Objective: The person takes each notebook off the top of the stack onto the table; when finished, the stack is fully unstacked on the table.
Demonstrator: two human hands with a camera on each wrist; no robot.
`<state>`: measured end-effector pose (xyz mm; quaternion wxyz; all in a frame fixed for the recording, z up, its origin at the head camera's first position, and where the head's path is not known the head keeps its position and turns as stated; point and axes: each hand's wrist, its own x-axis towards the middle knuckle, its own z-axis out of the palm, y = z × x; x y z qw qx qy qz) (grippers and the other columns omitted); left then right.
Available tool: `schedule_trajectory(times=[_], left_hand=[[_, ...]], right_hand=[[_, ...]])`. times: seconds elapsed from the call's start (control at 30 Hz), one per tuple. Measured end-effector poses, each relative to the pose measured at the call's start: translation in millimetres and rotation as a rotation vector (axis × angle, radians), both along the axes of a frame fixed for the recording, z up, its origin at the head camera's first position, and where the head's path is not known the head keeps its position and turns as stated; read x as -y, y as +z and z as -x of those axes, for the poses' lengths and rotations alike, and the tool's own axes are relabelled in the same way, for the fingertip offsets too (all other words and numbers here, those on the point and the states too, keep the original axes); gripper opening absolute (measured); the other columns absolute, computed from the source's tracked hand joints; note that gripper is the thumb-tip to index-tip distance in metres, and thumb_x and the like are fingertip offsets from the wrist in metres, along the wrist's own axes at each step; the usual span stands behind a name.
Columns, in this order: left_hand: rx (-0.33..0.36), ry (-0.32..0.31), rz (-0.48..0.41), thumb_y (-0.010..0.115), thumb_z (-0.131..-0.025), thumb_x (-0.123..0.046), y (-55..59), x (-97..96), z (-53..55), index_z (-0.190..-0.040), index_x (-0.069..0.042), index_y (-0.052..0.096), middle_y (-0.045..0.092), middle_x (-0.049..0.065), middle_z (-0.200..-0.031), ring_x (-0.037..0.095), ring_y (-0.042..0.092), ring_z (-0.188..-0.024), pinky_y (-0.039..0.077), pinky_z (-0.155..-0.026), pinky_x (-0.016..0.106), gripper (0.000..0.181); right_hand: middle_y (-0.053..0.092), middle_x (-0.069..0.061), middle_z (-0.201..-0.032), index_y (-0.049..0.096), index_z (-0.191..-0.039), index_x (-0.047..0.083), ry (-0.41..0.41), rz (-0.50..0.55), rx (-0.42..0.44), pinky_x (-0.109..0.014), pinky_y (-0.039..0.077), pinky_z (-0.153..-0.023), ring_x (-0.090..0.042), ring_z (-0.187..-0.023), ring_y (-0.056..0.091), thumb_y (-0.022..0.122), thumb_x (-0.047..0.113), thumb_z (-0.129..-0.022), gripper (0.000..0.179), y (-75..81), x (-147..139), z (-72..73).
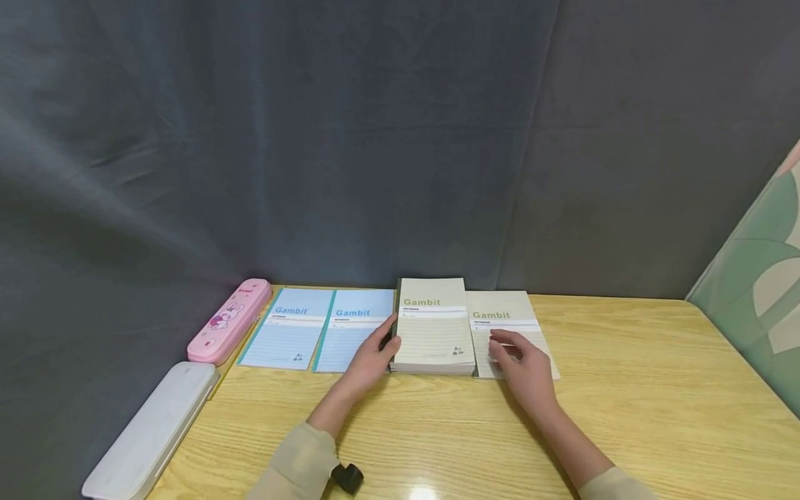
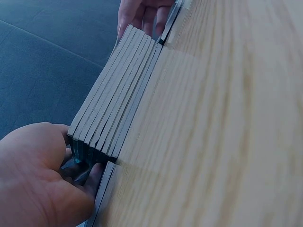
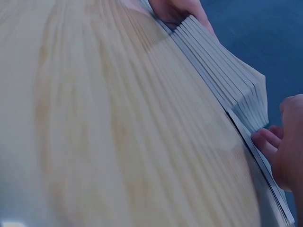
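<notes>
A thick stack of cream "Gambit" notebooks (image 1: 434,333) stands in the middle of a row of notebooks at the back of the table. My left hand (image 1: 370,361) touches the stack's dark spine side, fingers along it and thumb near the front corner. In the left wrist view, the left hand (image 2: 38,175) is beside the spines; some fingertips are hidden behind them. To the right of the stack lies a single cream notebook (image 1: 509,319). My right hand (image 1: 528,371) hovers over or rests on it, fingers loosely bent, holding nothing.
Two blue notebooks, a left one (image 1: 290,333) and a right one (image 1: 350,347), lie left of the stack. A pink pencil case (image 1: 230,321) and a white case (image 1: 153,430) line the table's left edge. A dark curtain (image 1: 387,139) hangs behind the wooden table (image 1: 644,389).
</notes>
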<state>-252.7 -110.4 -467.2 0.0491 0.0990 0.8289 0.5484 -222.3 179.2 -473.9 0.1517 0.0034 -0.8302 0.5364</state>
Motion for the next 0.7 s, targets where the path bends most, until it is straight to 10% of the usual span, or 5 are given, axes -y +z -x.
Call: schedule_trajectory(times=[0.3, 0.7], left_hand=[[-0.021, -0.007, 0.003, 0.048, -0.109, -0.031, -1.6, -0.6, 1.3, -0.162, -0.021, 0.029, 0.028, 0.014, -0.163, 0.037, 0.024, -0.149, 0.022, -0.119, 0.055, 0.057], [-0.017, 0.001, -0.007, 0.049, -0.109, -0.03, -1.2, -0.3, 2.2, -0.161, -0.02, 0.03, 0.029, 0.014, -0.163, 0.035, 0.025, -0.149, 0.023, -0.119, 0.052, 0.057]], right_hand=[[0.07, -0.013, -0.121, 0.07, -0.126, 0.004, 0.07, 0.122, -0.001, -0.025, 0.059, -0.076, -0.015, -0.094, 0.07, 0.069, 0.02, -0.1, 0.031, -0.3, 21.1, 8.0], [0.067, -0.009, -0.124, 0.074, -0.122, 0.009, 0.079, -0.003, 0.038, -0.022, 0.054, -0.084, -0.025, -0.105, 0.067, 0.077, 0.018, -0.093, 0.031, 1.7, 29.5, 9.7]])
